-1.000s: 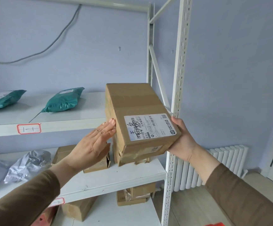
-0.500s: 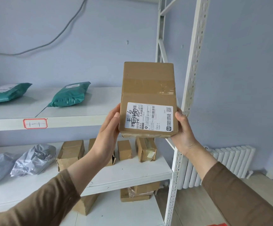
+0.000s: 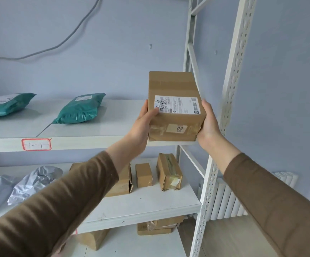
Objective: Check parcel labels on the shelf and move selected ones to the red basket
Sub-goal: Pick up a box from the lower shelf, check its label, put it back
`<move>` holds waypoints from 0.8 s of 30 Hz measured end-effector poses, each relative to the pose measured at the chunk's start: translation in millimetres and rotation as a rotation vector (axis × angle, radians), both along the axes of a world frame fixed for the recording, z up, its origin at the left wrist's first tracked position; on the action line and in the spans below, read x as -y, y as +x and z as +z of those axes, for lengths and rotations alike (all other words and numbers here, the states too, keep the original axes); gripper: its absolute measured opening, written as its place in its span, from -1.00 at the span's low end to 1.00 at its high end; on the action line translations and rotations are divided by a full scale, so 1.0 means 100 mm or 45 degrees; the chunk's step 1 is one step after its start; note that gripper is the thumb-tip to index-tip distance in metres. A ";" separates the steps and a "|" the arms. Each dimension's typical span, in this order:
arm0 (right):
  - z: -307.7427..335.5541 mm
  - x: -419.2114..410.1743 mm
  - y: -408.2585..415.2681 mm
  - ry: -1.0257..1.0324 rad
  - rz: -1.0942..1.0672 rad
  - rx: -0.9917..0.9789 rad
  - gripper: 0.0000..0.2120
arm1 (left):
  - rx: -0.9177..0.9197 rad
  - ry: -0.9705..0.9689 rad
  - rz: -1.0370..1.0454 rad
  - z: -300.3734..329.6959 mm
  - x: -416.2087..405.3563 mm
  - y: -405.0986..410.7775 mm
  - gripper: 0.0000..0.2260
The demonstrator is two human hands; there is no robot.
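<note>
I hold a brown cardboard parcel point(image 3: 174, 89) at the right end of the upper shelf point(image 3: 113, 141). A white shipping label point(image 3: 177, 104) with handwriting faces up on its top, and a small sticker sits on its taped near face. My left hand point(image 3: 144, 121) grips the parcel's left side with the thumb on the label's corner. My right hand point(image 3: 208, 123) clasps its right side. The parcel's bottom edge is level with the shelf's front lip; whether it rests on the shelf I cannot tell. The red basket is out of view.
Two green mailer bags point(image 3: 80, 108) point(image 3: 6, 104) lie on the upper shelf. The middle shelf carries silver bags point(image 3: 33, 182) and several small boxes point(image 3: 169, 171). More boxes sit on the lowest shelf point(image 3: 156, 227). A white shelf upright point(image 3: 230, 93) stands right of the parcel, a radiator point(image 3: 226, 201) behind.
The parcel turned from tilted to square between both hands and moved toward the upper shelf's right end. Its taped near face has come into sight, and my left thumb now rests on the label.
</note>
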State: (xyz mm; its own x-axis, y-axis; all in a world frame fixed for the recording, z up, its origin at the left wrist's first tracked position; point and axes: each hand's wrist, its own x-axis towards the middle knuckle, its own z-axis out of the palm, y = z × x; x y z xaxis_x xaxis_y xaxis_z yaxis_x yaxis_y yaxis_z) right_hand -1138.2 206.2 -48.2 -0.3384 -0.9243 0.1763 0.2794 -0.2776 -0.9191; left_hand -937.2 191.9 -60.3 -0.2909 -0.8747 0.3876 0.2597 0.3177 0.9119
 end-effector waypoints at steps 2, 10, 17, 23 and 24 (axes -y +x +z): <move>0.14 0.18 -0.02 0.032 0.013 -0.037 -0.51 | -0.027 0.072 0.017 0.15 0.24 -0.09 -0.61; 0.43 0.90 -0.05 0.231 -0.011 -0.223 -0.75 | 0.055 0.219 0.110 0.40 1.17 -0.27 -0.69; 0.28 1.76 -0.10 0.249 0.034 -0.207 -0.19 | 0.206 0.369 0.282 0.40 1.95 -0.22 -0.69; 0.16 1.94 -0.05 0.291 0.021 -0.221 -0.32 | 0.296 0.332 0.306 0.34 2.08 -0.23 -0.61; 0.13 2.01 -0.08 0.281 0.033 -0.217 -0.22 | 0.319 0.333 0.310 0.34 2.07 -0.24 -0.60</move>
